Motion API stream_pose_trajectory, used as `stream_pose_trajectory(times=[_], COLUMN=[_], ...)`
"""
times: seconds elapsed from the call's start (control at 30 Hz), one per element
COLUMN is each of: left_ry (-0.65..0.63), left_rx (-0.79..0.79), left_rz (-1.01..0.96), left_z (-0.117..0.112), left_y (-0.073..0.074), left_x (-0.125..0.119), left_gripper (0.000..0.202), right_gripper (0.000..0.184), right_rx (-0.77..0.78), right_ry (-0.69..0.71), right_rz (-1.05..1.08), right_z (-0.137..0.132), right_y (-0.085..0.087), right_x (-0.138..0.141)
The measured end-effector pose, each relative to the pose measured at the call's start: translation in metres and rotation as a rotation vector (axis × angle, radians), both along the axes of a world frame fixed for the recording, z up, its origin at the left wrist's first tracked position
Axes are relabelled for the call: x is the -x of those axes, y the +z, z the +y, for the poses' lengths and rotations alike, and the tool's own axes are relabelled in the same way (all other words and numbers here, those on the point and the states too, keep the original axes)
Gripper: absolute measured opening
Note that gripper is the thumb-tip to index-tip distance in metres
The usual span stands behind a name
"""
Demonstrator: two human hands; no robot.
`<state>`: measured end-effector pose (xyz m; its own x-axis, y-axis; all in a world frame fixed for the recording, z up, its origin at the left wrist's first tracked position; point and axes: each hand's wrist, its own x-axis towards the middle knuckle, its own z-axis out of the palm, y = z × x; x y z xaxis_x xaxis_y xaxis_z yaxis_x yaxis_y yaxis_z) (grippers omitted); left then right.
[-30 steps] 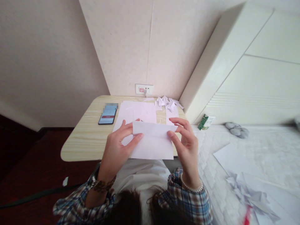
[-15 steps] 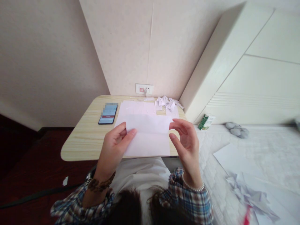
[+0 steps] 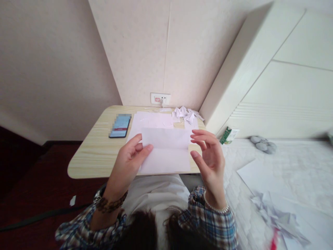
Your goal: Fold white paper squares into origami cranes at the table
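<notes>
A white sheet of paper (image 3: 166, 152) with a crease running across its middle is held up over the near edge of the small table (image 3: 91, 152). My left hand (image 3: 132, 152) pinches its left edge, thumb on the front and fingers behind. Beside the right edge, my right hand (image 3: 209, 149) is open, thumb and fingers apart, with nothing between them. Beyond the sheet lie more white papers (image 3: 153, 119) on the tabletop. Several folded paper pieces (image 3: 186, 113) are heaped at the table's far right corner.
A phone (image 3: 120, 126) with a lit screen lies on the table's left. On the wall is a socket (image 3: 160, 99) with a plug in it. At right, a green-and-white carton (image 3: 229, 135), a grey flower-shaped object (image 3: 262, 144) and crumpled papers (image 3: 283, 218) rest on the mattress (image 3: 234, 173).
My right hand has moved slightly right, away from the paper's edge, and its fingers are apart from it. The sheet in my left hand has shifted a little to the right.
</notes>
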<state>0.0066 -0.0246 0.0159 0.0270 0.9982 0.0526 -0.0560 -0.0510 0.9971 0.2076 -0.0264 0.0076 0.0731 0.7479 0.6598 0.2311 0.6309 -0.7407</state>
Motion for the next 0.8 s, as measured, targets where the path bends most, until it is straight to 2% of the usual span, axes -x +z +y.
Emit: stream_pose_trajectory(times=[0.13, 0.23, 0.33, 0.5, 0.63, 0.8], left_ry=[0.138, 0.199, 0.19, 0.156, 0.147, 0.169], left_rx=[-0.062, -0.077, -0.076, -0.061, -0.077, -0.111], left_rz=[0.056, 0.073, 0.058, 0.062, 0.063, 0.082], left_z=[0.001, 0.0, -0.002, -0.004, -0.002, -0.002], left_y=[-0.003, -0.001, 0.003, 0.006, 0.004, 0.002], left_x=[-0.001, -0.004, -0.01, -0.015, -0.015, -0.016], left_gripper=[0.034, 0.03, 0.027, 0.034, 0.04, 0.032], right_gripper=[0.005, 0.026, 0.031, 0.018, 0.013, 0.01], right_rx=[0.07, 0.182, 0.278, 0.419, 0.428, 0.428], right_ry=[-0.097, -0.122, -0.079, -0.018, 0.018, 0.049], right_rz=[0.004, -0.047, -0.062, -0.001, 0.049, 0.081], right_z=[-0.001, -0.003, -0.004, -0.002, -0.001, 0.0], right_y=[0.001, 0.005, 0.008, 0.007, 0.002, 0.001], right_x=[0.002, 0.004, 0.009, 0.015, 0.015, 0.019])
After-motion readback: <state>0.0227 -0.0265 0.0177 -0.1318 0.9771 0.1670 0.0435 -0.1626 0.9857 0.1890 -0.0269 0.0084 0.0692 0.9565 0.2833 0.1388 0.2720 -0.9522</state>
